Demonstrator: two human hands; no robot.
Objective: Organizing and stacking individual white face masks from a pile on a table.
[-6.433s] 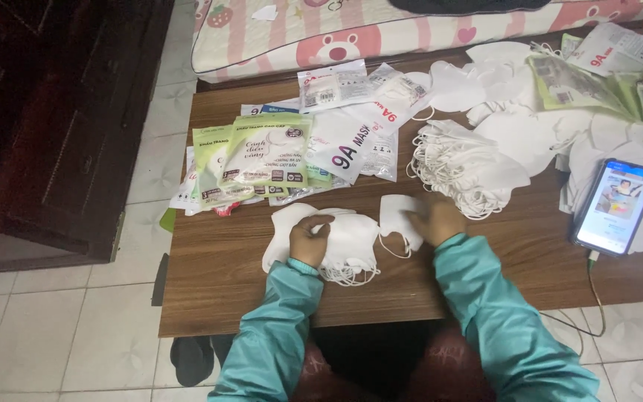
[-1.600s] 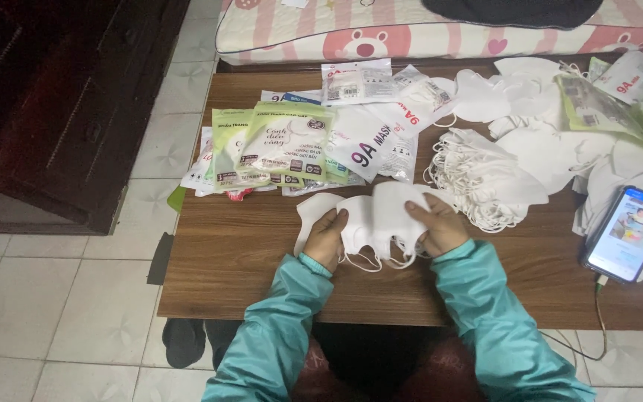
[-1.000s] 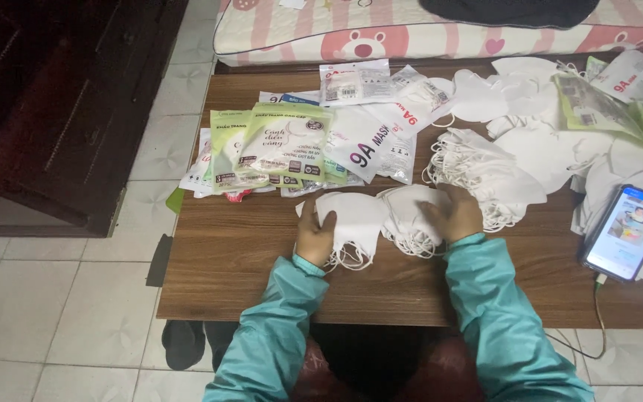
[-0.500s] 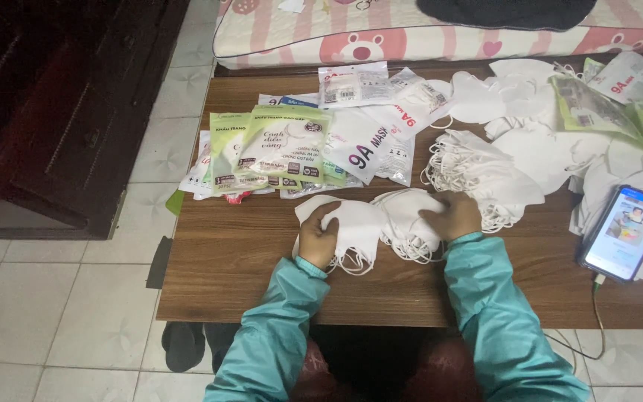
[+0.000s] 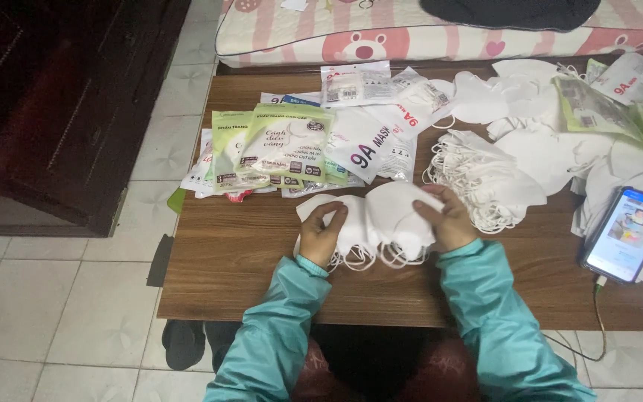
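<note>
Both hands have drawn the white masks [image 5: 381, 219] slightly closer together. Left hand [image 5: 321, 234] and right hand [image 5: 444, 219] are closed on the small stack, which lies crosswise, loops seemingly toward the person. Beyond lie green packets [image 5: 277, 149]; a phone [image 5: 629, 233] sits well right.
</note>
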